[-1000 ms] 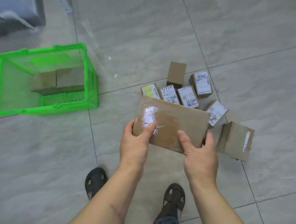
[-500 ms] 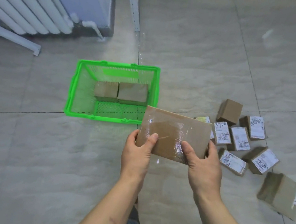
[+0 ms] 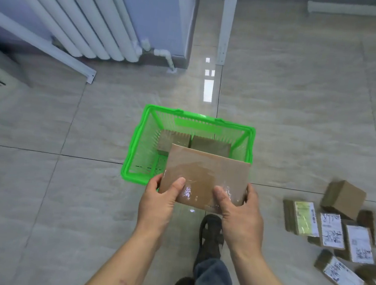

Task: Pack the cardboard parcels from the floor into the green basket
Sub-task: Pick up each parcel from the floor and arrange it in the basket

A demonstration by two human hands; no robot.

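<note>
A flat cardboard parcel (image 3: 207, 174) wrapped in clear tape is gripped by its near edge, my left hand (image 3: 161, 198) at the left corner and my right hand (image 3: 239, 214) at the right. It hangs over the near right part of the green basket (image 3: 135, 143), which stands on the tiled floor in the middle of the view. Two brown parcels (image 3: 211, 146) lie side by side against the basket's far wall. Several small cardboard parcels (image 3: 335, 229), most with white labels, lie scattered on the floor at the right.
A white radiator (image 3: 75, 14) and its pipe fill the upper left, with a white metal leg (image 3: 226, 23) behind the basket. My feet in dark sandals (image 3: 211, 234) stand just behind the held parcel. Bare tiles lie left of the basket.
My view has swung left and I have stepped toward the basket. The held parcel now overlaps its near right part; before, it was over the floor. The loose parcels have slid to the right edge.
</note>
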